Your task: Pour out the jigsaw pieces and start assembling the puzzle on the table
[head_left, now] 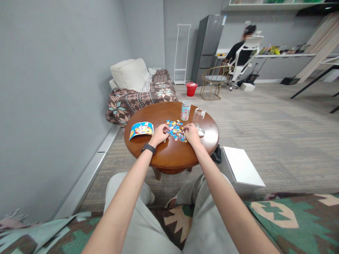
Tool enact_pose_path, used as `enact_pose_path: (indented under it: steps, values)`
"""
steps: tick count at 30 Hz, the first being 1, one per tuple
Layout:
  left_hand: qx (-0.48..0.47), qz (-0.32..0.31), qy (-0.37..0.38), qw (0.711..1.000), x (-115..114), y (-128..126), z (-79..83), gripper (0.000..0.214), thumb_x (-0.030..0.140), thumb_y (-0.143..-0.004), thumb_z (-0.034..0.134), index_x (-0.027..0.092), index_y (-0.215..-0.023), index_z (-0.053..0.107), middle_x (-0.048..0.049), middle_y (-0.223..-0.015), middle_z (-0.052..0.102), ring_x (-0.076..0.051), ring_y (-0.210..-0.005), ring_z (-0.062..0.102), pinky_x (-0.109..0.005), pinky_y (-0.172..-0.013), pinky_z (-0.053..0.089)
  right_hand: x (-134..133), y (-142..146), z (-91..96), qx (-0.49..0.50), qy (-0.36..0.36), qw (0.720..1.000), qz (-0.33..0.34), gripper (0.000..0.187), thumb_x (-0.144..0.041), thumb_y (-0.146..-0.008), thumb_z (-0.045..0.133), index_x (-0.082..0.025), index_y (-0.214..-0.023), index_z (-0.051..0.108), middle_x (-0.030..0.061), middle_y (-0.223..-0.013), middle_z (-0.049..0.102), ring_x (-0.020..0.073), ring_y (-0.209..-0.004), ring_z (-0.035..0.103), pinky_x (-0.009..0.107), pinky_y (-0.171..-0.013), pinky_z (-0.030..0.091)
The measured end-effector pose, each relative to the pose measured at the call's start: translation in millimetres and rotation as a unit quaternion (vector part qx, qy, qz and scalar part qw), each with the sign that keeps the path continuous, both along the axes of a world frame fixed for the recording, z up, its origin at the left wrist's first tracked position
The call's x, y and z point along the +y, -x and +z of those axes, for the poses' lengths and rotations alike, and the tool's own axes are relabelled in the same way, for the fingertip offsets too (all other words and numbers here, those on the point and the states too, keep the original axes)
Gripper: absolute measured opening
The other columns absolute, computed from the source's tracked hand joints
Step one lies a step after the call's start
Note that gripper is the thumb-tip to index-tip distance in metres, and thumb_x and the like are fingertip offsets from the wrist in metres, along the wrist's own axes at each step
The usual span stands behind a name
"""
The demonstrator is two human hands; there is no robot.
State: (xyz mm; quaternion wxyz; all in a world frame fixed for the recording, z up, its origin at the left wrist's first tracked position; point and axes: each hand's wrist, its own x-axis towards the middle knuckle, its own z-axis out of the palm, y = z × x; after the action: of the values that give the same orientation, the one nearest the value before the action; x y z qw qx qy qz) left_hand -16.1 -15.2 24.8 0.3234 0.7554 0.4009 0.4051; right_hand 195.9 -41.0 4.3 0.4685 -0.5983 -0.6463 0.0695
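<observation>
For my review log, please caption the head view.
Left hand and right hand flank scattered puzzle pieces on a round wooden table.

In the frame's centre, the wooden bench (173, 153) is shining smoothly, the puzzle pieces (176, 131) are looking like card, and the clear jar (198, 119) is gleaming like glass.

The jigsaw pieces (176, 131) were too small for you to make out what was printed on each. You could not tell whether your left hand (160, 134) or your right hand (191, 134) gripped one, as the fingertips were tiny. The lettering on the printed can (185, 111) was too fine for you to read. The bottom edge cut off your forearms (129, 192); the right edge cut off the black-legged table (307, 83). The seated person's head (249, 33) was pixelated, and the white office chair (245, 56) hid part of the torso.
</observation>
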Motion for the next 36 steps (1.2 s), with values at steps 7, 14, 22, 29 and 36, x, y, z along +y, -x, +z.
enact_pose_path:
  steps: [7, 14, 22, 29, 36]
  values:
    - [0.010, 0.006, -0.005, 1.000, -1.6, -0.3, 3.0, 0.025, 0.002, -0.064, 0.058, 0.018, -0.084, 0.057, -0.0037, -0.089, 0.067, -0.016, -0.085, 0.065, -0.033, -0.086, 0.055, -3.4, 5.7, 0.3, -0.034, 0.010, 0.999, -0.009, 0.023, -0.011, -0.071, 0.056, -0.016, -0.085, 0.074, 0.0096, -0.087, 0.059, 0.0248, -0.087, 0.060, 0.042, -0.091, 0.052]
    - [0.012, 0.009, -0.008, 1.000, -1.4, -0.1, 2.4, 0.025, 0.002, -0.064, 0.059, 0.018, -0.083, 0.058, -0.0035, -0.090, 0.068, -0.016, -0.085, 0.066, -0.033, -0.087, 0.055, -3.7, 7.3, 1.0, -0.067, 0.042, 0.997, -0.013, 0.012, -0.014, -0.072, 0.059, -0.017, -0.078, 0.069, 0.0103, -0.086, 0.061, 0.0274, -0.088, 0.058, 0.044, -0.089, 0.049]
    - [0.019, 0.011, -0.009, 1.000, -1.1, -0.2, 2.3, 0.026, 0.001, -0.064, 0.058, 0.018, -0.083, 0.057, -0.0037, -0.090, 0.067, -0.016, -0.085, 0.066, -0.032, -0.085, 0.055, -3.4, 6.9, -0.2, -0.068, 0.033, 0.997, 0.017, 0.014, -0.010, -0.072, 0.056, -0.020, -0.079, 0.063, 0.0061, -0.083, 0.065, 0.0237, -0.085, 0.059, 0.040, -0.086, 0.048]
    - [0.020, 0.013, -0.007, 1.000, -3.5, -0.6, 5.7, 0.025, 0.001, -0.065, 0.060, 0.018, -0.083, 0.058, -0.0033, -0.089, 0.067, -0.015, -0.084, 0.065, -0.032, -0.085, 0.054, -6.1, 6.3, 4.3, -0.059, 0.033, 0.997, 0.032, 0.015, -0.011, -0.070, 0.058, -0.020, -0.081, 0.062, 0.0052, -0.084, 0.066, 0.0231, -0.085, 0.060, 0.038, -0.085, 0.048]
    - [0.022, 0.011, -0.008, 1.000, -2.6, -0.4, 5.0, 0.023, 0.004, -0.065, 0.062, 0.018, -0.083, 0.058, -0.0033, -0.090, 0.067, -0.016, -0.085, 0.065, -0.031, -0.085, 0.055, -6.6, 6.0, 5.5, -0.033, 0.022, 0.998, 0.050, 0.018, -0.011, -0.069, 0.056, -0.020, -0.084, 0.061, 0.0056, -0.085, 0.064, 0.0227, -0.086, 0.059, 0.039, -0.086, 0.048]
